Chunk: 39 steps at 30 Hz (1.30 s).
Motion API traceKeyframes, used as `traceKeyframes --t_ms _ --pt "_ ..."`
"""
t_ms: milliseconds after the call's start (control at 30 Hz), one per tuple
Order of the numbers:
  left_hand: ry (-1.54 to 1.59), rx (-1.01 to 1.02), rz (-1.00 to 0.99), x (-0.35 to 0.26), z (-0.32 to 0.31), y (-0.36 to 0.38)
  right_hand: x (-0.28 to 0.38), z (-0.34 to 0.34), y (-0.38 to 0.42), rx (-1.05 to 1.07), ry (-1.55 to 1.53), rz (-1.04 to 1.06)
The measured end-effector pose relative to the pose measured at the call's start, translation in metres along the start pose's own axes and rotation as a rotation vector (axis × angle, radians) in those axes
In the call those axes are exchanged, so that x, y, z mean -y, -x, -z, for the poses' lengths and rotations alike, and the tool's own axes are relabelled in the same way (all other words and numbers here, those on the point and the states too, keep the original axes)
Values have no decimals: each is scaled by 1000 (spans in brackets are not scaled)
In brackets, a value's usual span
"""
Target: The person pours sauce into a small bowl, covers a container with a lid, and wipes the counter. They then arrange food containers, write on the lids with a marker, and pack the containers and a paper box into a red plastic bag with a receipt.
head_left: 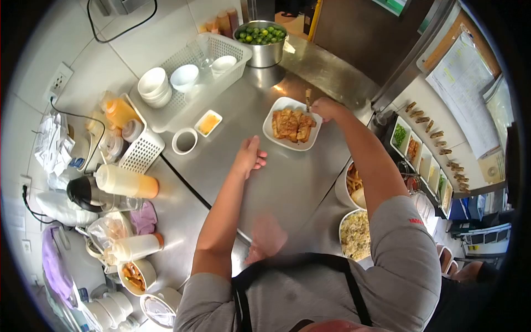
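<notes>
A white square bowl (270,136) of browned, sliced food (290,125) rests on the steel counter. At its far right corner, a wooden clothespin (308,97) stands upright along the rim. My right hand (327,109) reaches over from the right, fingertips closed at the clothespin and right beside the bowl's rim. To the left of the bowl, my left hand (250,158) hovers low over the counter with loosely bent, parted fingers and nothing in them. A small dish of orange-yellow sauce (209,123) and a round cup of dark liquid (185,141) sit beyond it.
A blurred hand shape (266,238) shows near the counter's front edge. White baskets (221,83) with bowls, a pot of green citrus (260,47) and squeeze bottles (127,181) line the back and left. Food tubs (354,235) and a topping rack (423,160) stand right.
</notes>
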<state>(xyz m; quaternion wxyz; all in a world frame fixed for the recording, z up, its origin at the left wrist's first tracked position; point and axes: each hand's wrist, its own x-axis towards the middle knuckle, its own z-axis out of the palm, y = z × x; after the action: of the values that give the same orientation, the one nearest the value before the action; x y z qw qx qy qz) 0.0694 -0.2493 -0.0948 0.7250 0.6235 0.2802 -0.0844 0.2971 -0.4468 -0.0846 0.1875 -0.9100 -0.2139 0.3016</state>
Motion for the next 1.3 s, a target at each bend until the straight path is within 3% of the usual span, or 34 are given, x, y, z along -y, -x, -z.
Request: traceKeyframes --t_ms 67,167,200,267,300,333,367,433,533,600,667,733,833,1000,1100,1133,1167,1200,1233,1300 --pt "13 -25 4 8 4 8 39 -10 22 112 -34 -6" --pt "22 -64 -32 29 14 20 87 -16 59 -91 509 15" --pt "45 -88 -66 39 20 26 114 -13 99 -16 562 40" --pt "50 -150 -114 46 30 38 127 -52 153 105 417 123" --pt "28 -185 -124 46 33 45 116 -89 191 -87 261 486" --pt "5 -216 -133 47 37 52 126 -126 204 163 383 310" --pt "16 -241 -139 49 41 59 138 -154 228 221 331 333" --pt "46 -292 -163 49 49 69 121 -217 250 -140 442 742" --pt "-30 -292 -205 51 69 81 85 -223 214 -11 320 317" --pt "-102 -301 -226 57 80 90 81 -167 209 -207 253 157" --pt "-105 -295 -227 61 81 93 72 -139 173 -215 -67 95" --pt "-117 -289 -230 62 81 95 99 -126 162 -486 -40 206" --pt "-160 -287 -240 64 79 99 115 -138 137 -511 -179 175" --pt "-194 -332 -282 63 72 101 118 -170 98 -564 -108 169" --pt "-223 -312 -164 66 69 98 128 -158 115 -596 -301 156" --pt "-310 -404 -325 97 71 75 107 -177 103 -764 -440 360" --pt "-355 -471 -442 116 73 58 107 -172 110 -654 -287 246" --pt "-385 -506 -546 132 72 44 93 -182 104 -824 -178 543" --pt "-395 -501 -613 144 70 32 82 -189 93 -654 -328 192" --pt "-417 -476 -695 152 67 18 79 -199 107 -797 -403 259"
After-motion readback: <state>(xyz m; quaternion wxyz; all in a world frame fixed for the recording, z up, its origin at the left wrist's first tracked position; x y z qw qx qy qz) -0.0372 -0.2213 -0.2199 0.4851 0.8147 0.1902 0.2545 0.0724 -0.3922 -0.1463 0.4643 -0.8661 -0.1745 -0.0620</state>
